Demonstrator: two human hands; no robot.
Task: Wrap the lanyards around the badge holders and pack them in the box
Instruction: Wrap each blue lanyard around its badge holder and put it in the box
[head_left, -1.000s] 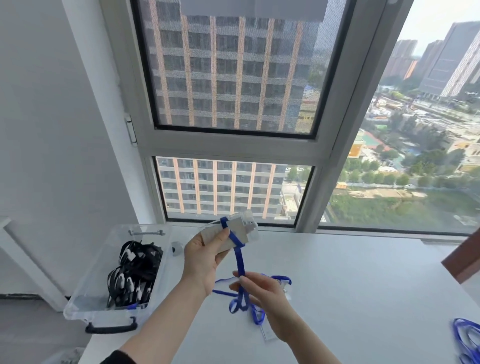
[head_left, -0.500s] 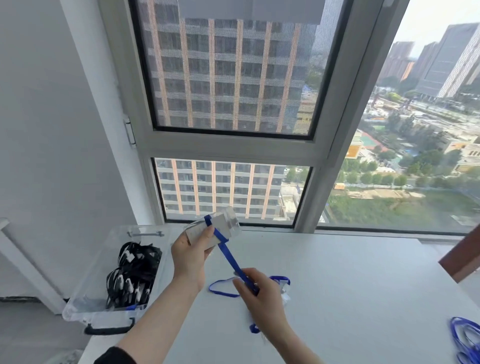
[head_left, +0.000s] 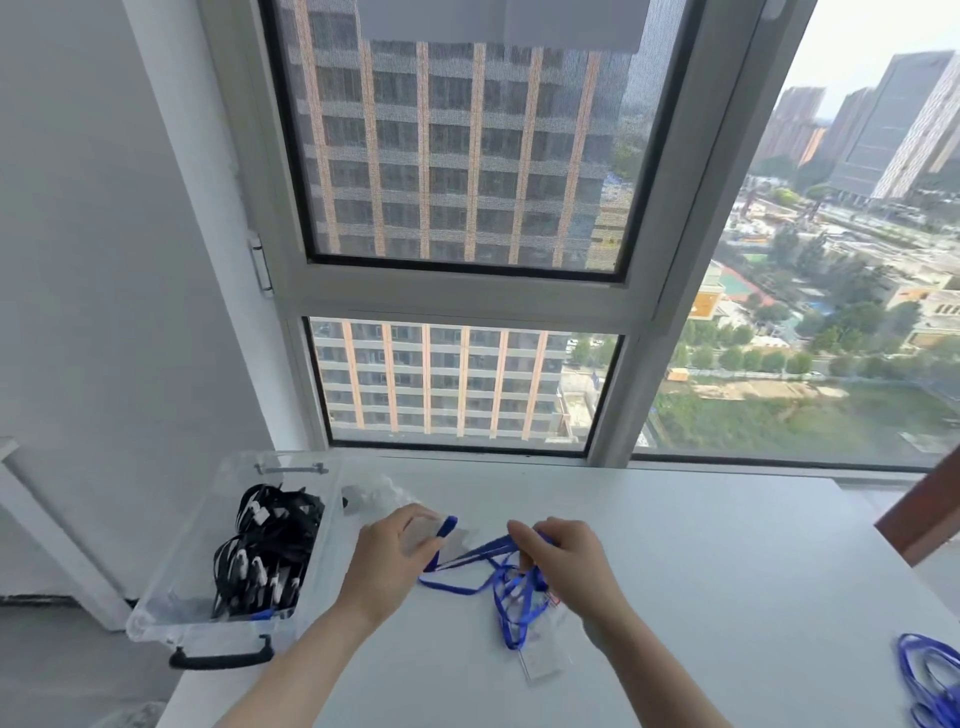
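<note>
blue lanyard (head_left: 470, 552) in right hand (head_left: 569, 564), badge holder (head_left: 427, 535) in left hand (head_left: 387, 558)

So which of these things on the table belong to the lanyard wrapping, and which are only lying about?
Job:
- left hand gripping a badge holder
- right hand pinching its blue lanyard
- second badge holder on the table
- clear box with black bundles
- spare lanyards, right edge

Lying about:
- small clear item beside the box, too blurred to name
- brown wooden piece, far right

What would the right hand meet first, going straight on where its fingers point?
Likely the badge holder in the left hand; the right hand, pinching the blue lanyard, points at it. Depth unclear.
</note>
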